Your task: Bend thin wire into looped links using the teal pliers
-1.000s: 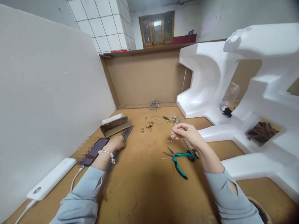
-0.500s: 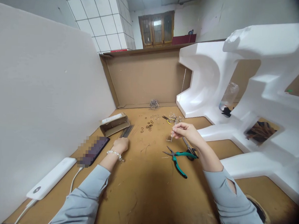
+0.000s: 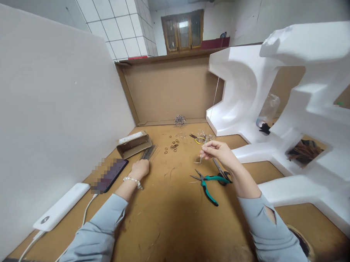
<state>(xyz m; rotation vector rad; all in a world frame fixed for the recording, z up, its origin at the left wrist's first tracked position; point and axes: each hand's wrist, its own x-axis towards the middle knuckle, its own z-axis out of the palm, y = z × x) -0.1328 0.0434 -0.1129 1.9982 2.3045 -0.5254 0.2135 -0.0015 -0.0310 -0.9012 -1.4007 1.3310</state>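
In the head view, the left hand [image 3: 140, 169] is curled closed on the wires [image 3: 146, 153], whose far ends have just fanned wider beside the box [image 3: 134, 145]; the bundle seems looser. The right hand [image 3: 219, 153] pinches a thin strand [image 3: 201, 159] above the pliers [image 3: 209, 194], rings [image 3: 174, 147] lying between the hands
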